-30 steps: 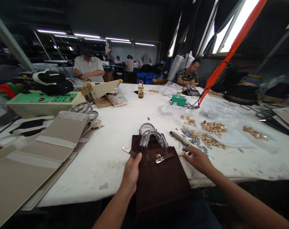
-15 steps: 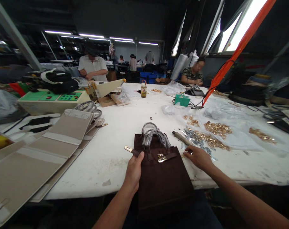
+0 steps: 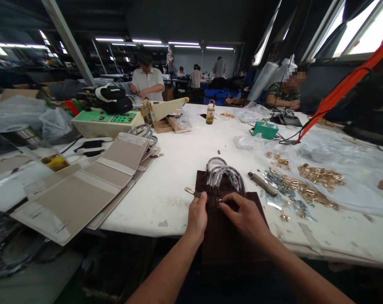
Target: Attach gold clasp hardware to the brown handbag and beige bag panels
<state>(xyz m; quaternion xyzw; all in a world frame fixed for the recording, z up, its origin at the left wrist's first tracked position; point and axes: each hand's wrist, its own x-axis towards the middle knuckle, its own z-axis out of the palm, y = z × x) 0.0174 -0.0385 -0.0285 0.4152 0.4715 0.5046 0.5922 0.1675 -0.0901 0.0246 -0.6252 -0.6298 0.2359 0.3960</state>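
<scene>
A dark brown handbag with plastic-wrapped handles leans against the table's front edge. My left hand is closed on its left side, thumb by a strap with a gold metal end plate that sticks out to the left. Over the bag's front, my right hand pinches a small shiny metal piece close to the upper middle. Its exact shape is too small to tell. The fingers and palm cover the right strap and much of the front.
To the right lie a utility knife, gold fittings and silver metal pieces. Beige bag panels are stacked on the left, near a green-topped machine. A bottle and green box stand farther back. Co-workers sit across the table.
My right hand has moved left from the metal pieces beside the bag to the bag's upper front. My left hand keeps its grip. The camera view has turned left.
</scene>
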